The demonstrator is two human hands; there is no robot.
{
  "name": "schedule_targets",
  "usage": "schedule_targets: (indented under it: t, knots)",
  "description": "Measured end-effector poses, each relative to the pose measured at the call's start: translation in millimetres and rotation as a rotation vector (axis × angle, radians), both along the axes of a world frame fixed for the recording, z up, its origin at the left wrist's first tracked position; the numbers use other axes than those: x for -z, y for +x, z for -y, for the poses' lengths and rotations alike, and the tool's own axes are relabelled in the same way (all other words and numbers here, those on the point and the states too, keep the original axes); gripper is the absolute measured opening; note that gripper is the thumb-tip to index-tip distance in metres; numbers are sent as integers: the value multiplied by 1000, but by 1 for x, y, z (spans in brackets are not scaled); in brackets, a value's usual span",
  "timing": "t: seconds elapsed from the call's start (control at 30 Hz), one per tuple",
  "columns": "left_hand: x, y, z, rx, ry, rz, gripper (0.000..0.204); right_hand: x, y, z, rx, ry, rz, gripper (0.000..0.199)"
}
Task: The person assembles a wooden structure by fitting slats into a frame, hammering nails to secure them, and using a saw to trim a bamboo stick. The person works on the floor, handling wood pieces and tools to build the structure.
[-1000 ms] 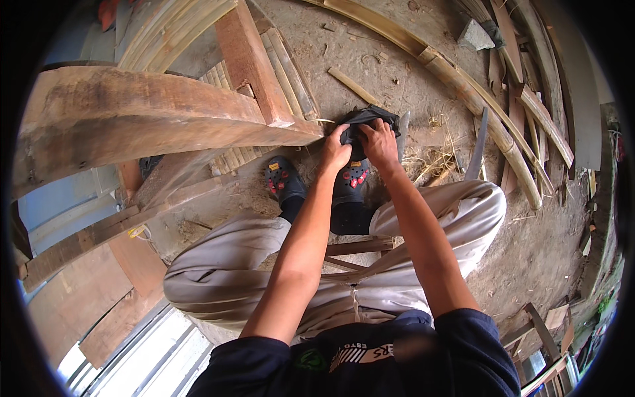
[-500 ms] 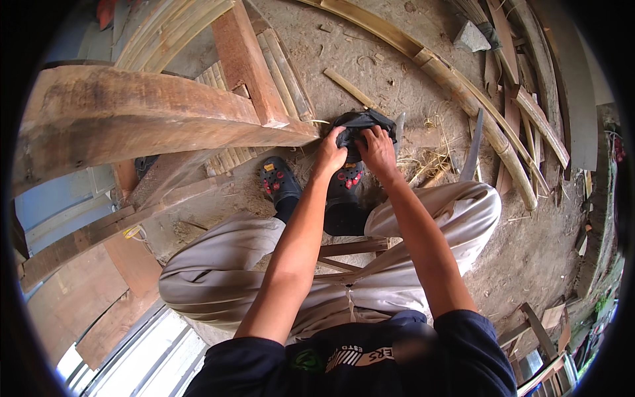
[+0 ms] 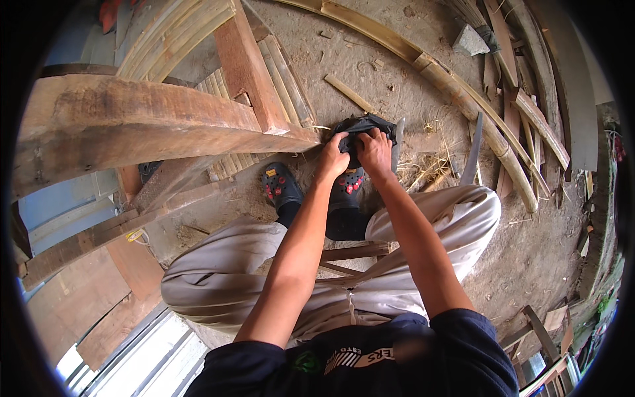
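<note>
The dark cloth bundle [image 3: 368,127] at the tip of the big wooden beam [image 3: 145,126] is half covered by the left hand [image 3: 333,157] and the right hand [image 3: 375,151], so what it wraps cannot be told, and the fingers of both hands curl into its folds out of sight. Just beyond the bundle, the grey blade [image 3: 397,140] shows only as a narrow strip, its lower end lost behind the right hand. Below the bundle, the right shoe [image 3: 348,187] is partly hidden by the right forearm, and the beam itself runs off into the dark rim at the left.
</note>
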State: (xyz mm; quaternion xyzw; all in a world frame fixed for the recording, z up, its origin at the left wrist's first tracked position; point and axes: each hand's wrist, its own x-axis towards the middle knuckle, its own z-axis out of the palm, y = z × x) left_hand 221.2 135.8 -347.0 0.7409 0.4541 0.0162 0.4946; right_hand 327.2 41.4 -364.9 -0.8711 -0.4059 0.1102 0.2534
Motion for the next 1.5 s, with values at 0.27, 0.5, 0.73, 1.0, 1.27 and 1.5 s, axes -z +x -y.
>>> schedule_targets:
  t: [0.27, 0.5, 0.73, 1.0, 1.27, 1.5]
  knots:
    - [0, -4, 5, 20, 75, 97, 52, -9, 4, 9, 54, 259, -169, 15]
    - [-24, -3, 44, -162, 484, 392, 19, -42, -16, 32, 137, 506, -293, 15]
    - [-30, -9, 103, -328, -142, 431, 19, -56, -50, 88, 314, 384, -599, 19]
    - [-49, -28, 107, -458, -626, 517, 26, 43, 30, 166, 1099, -212, -261, 56]
    - [-85, -76, 102, -439, -568, 458, 21, 105, 65, 174, 1023, -412, -656, 51]
    - [-99, -92, 104, -462, -532, 502, 20, 107, 68, 164, 1479, 5, -742, 40]
